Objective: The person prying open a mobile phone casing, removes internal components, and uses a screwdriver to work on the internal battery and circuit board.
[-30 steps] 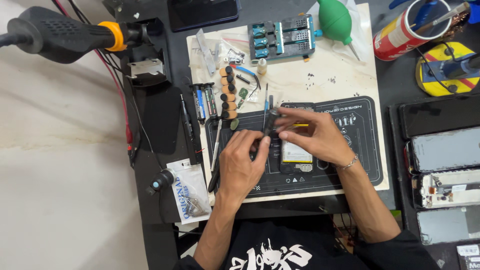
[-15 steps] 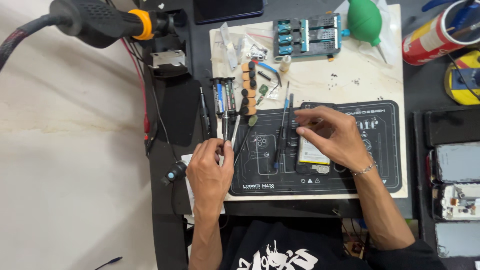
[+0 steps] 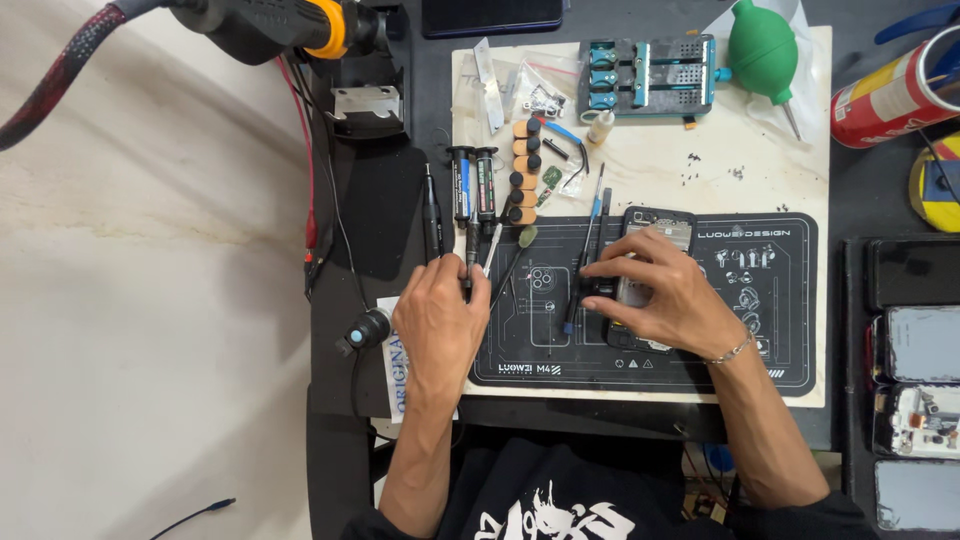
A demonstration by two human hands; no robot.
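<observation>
The right hand (image 3: 672, 295) lies flat over an opened phone (image 3: 652, 262) on the black work mat (image 3: 770, 300), fingers spread and pressing down on the phone's body, with the fingertips reaching its left edge; it rests on the phone rather than gripping it. The phone sits near the middle of the mat, its far end with the camera corner showing beyond the knuckles. The left hand (image 3: 440, 320) is at the mat's left edge, its fingers curled around the handle of a thin tool (image 3: 470, 255) that lies among a row of screwdrivers and tweezers; whether the fingers have fully closed on it cannot be told. Just to the left of the phone a slim blue-tipped tool (image 3: 585, 260) lies slanted across the mat. Beyond the mat, on the pale board (image 3: 700, 170), stand two syringes (image 3: 475, 185), a column of small round caps (image 3: 522, 170), a blue metal clamp (image 3: 650, 75) and a green rubber air blower (image 3: 765, 50). A red spray can (image 3: 890, 95) lies at the far right. At the far left a hot-air gun (image 3: 260, 25) with an orange collar hangs over the table edge. More phones lie in a tray (image 3: 915, 380) on the right.
</observation>
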